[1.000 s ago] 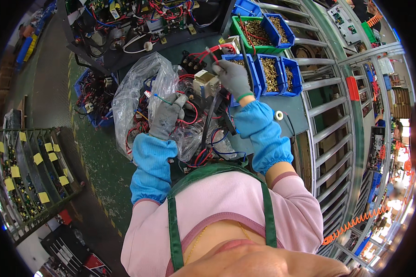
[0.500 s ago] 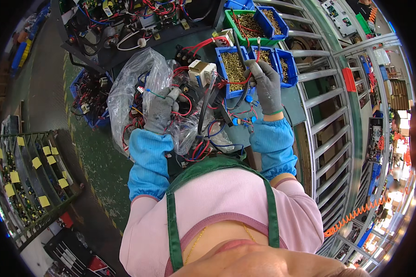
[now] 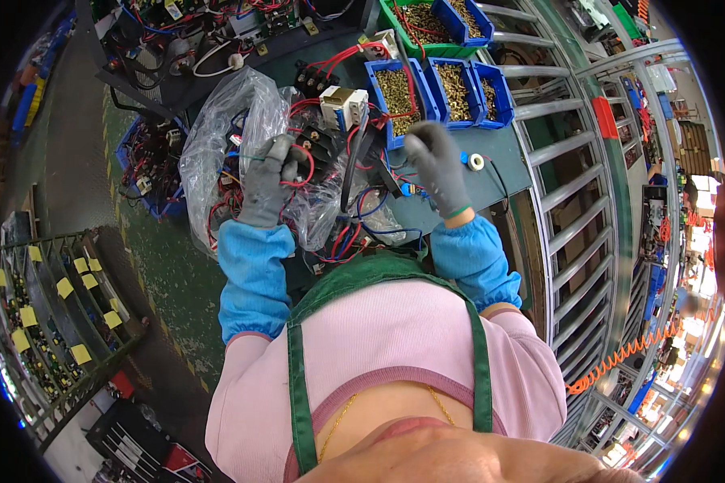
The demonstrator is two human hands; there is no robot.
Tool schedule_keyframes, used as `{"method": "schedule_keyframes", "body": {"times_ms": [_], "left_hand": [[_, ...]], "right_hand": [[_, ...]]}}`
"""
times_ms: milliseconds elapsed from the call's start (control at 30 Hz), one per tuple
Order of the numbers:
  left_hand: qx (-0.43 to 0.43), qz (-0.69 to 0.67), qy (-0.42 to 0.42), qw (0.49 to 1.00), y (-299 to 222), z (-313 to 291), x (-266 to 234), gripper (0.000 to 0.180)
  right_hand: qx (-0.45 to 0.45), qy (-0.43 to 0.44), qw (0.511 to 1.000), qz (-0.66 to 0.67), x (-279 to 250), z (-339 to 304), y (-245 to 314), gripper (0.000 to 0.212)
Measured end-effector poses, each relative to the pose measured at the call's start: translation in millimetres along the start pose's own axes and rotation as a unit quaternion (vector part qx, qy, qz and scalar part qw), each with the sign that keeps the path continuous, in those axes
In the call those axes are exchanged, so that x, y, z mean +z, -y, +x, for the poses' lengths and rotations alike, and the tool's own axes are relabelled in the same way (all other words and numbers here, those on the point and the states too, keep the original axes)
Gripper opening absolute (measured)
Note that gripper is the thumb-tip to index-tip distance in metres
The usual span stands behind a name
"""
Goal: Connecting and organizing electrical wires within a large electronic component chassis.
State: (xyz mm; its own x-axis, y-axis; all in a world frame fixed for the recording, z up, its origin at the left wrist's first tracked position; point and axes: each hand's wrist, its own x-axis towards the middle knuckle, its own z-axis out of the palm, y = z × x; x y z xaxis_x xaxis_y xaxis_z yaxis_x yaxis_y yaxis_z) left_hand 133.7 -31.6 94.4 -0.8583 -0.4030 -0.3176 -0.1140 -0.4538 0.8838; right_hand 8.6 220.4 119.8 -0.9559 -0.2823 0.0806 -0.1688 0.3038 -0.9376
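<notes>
My left hand (image 3: 266, 181), in a grey glove, is closed on wiring beside a crumpled clear plastic bag (image 3: 217, 137). A red wire (image 3: 309, 167) loops out from its fingers, and a thin green wire crosses by the fingertips. My right hand (image 3: 441, 171), also gloved, is raised over the bench's right half, its fingers curled and smeared by motion. I cannot make out anything in them. Between the hands lie a white-and-grey switch block (image 3: 345, 108), black terminal parts (image 3: 314, 145) and tangled red, blue and black wires (image 3: 354, 249). Another red wire (image 3: 413, 92) runs across a screw bin.
Blue bins (image 3: 395, 97) of brass-coloured screws and a green bin (image 3: 427, 40) stand at the back right. A white-cored tape roll (image 3: 476, 162) lies right of my hand. Metal roller rails (image 3: 564, 169) run along the right. A blue crate (image 3: 165, 205) of wired parts sits left.
My right hand has come down and slightly left from the bins, away from the red and black wires it held. The tape roll now shows. My left hand keeps its grip.
</notes>
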Motion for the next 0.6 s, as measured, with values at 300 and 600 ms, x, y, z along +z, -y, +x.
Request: {"method": "schedule_keyframes", "body": {"times_ms": [300,600], "left_hand": [[0.033,-0.085,0.155,0.984,-45.1,-61.3,0.8,0.019],[0.264,0.514,0.145,0.803,-15.7,-34.8,23.8,0.015]], "right_hand": [[0.191,0.337,0.911,0.137,56.1,-58.0,36.3,0.034],[-0.092,0.43,0.855,-0.275,70.0,-64.0,30.7,0.035]]}}
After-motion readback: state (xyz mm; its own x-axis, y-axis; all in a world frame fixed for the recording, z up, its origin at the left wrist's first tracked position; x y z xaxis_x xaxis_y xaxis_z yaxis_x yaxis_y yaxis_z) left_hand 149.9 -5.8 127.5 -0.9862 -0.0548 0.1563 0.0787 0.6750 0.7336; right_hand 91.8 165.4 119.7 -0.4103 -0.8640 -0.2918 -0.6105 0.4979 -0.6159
